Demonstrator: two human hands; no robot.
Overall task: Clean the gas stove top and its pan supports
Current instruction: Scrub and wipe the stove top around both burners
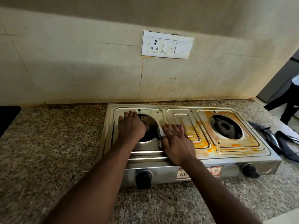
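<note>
Granite, speckled brown, makes up the tabletop, and it runs back to a wall of pale tiles, spotted and stained along the foot. A white socket plate sits on the wall above the steel stove, which stands on the tabletop toward our right. Our left hand lies flat and open over the left burner hole. Our right hand, fingers straight, presses a white cloth onto the stove just beside that hole. Orange stains cover the stove around the right burner. Dark pan supports lie on the tabletop at the stove's right end. Beyond them a person stands on the floor.
</note>
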